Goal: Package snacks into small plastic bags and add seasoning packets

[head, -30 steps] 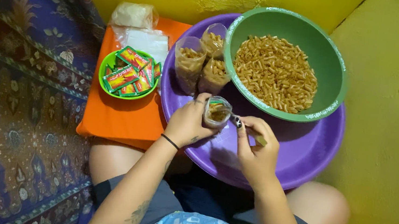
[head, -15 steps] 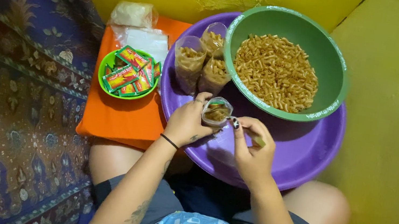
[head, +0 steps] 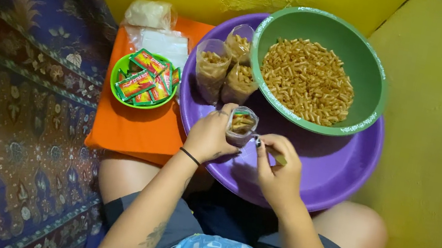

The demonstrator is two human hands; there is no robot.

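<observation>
Left hand (head: 208, 135): clenched around a small clear bag (head: 242, 125) of orange snack sticks, held over the near part of the purple basin (head: 340, 169). Right hand (head: 277, 173): fingers pinched at the bag's edge, gripping a small yellowish object (head: 280, 159). Adjacent: green bowl (head: 287, 24) of snack sticks, three filled bags (head: 224, 70), small green bowl (head: 120, 70) of sachets on an orange tray (head: 135, 127).

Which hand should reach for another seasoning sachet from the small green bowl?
Probably the left hand: it is on the side of the small green bowl of sachets, though it holds the clear bag. The right hand is farther away, pinching something small.
</observation>
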